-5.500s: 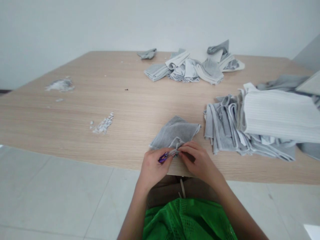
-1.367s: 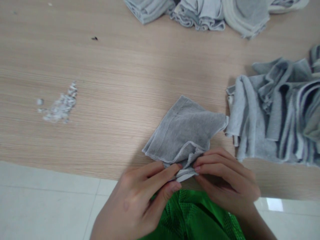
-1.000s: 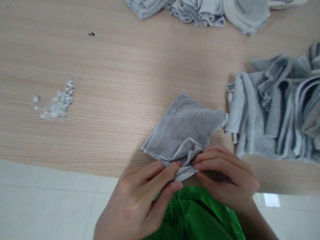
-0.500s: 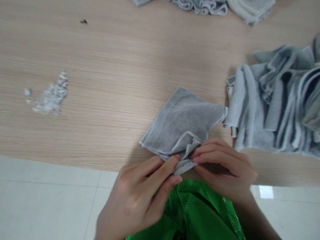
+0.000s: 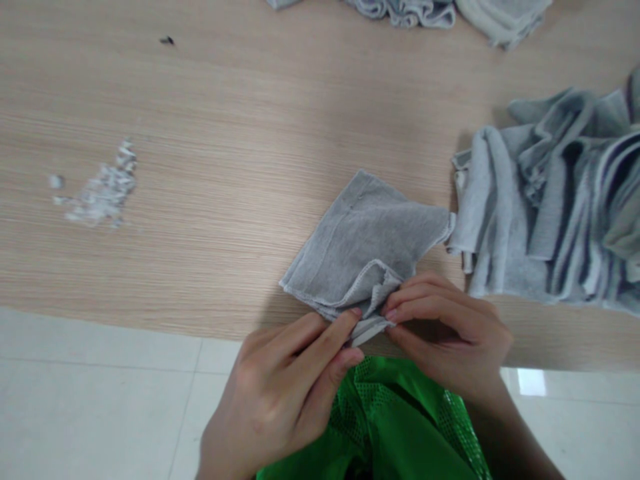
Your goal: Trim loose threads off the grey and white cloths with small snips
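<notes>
A small grey fabric piece (image 5: 370, 230) with overlocked seams lies at the table's front edge, its near corner lifted and folded open. My left hand (image 5: 290, 380) pinches the lower left of that corner, the index fingertip resting on the fold and the thumb below it. Whether anything else sits inside the left hand is hidden. From the right, my right hand (image 5: 445, 327) grips the seam end of the same piece between thumb and fingers. The two sets of fingertips are close together, with a short stretch of stitched edge between them.
A heap of grey fabric pieces (image 5: 520, 220) lies just right of the one in hand. More gathered grey pieces (image 5: 410, 12) are at the far edge. White scraps (image 5: 105, 193) and a small dark bit (image 5: 167, 41) lie on the left. A green shiny bag-like material (image 5: 400, 413) hangs below the table edge.
Almost nothing differs. The pinched seam edge has shifted slightly between my fingers, and the view has moved a little.
</notes>
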Demonstrator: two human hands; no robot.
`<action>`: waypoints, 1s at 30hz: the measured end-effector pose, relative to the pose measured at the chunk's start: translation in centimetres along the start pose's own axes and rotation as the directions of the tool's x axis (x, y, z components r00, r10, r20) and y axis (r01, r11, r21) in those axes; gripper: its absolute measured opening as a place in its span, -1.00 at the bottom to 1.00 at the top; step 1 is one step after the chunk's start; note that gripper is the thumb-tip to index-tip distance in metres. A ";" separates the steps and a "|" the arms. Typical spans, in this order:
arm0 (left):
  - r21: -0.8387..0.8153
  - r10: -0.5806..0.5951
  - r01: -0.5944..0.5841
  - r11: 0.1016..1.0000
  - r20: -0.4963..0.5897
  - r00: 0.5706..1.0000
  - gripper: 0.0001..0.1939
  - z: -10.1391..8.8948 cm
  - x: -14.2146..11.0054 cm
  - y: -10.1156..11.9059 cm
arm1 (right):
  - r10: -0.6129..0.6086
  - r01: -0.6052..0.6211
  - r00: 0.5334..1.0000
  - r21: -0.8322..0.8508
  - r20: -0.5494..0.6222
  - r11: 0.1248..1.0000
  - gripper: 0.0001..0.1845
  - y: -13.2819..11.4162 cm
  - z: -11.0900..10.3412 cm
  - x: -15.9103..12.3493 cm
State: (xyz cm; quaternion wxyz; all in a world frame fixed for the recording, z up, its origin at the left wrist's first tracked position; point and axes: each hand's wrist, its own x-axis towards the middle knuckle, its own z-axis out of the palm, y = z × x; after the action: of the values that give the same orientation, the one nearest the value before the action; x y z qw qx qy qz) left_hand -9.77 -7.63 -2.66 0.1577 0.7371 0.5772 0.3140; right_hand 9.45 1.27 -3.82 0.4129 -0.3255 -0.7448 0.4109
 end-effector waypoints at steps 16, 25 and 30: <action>-0.091 -0.076 0.071 0.993 -0.048 0.996 -0.72 0.8 -0.4 0.2 | 0.018 -0.017 0.999 -0.018 0.031 1.000 -0.82 0.3 0.0 -0.1; -0.247 -0.160 0.138 0.959 -0.070 0.985 -0.69 0.2 -0.5 -0.3 | 0.011 -0.011 1.000 0.008 0.026 1.000 -0.82 0.3 0.0 -0.1; -0.259 -0.149 0.124 0.958 -0.079 0.986 -0.69 -0.3 -0.7 -0.5 | 0.037 -0.038 0.998 0.014 0.045 0.999 -0.83 0.1 0.0 -0.1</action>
State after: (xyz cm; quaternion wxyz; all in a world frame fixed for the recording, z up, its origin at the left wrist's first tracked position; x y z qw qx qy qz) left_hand -10.42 -8.15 -2.90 0.2435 0.6532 0.5888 0.4091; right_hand 9.53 1.20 -3.92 0.3907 -0.3269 -0.7446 0.4313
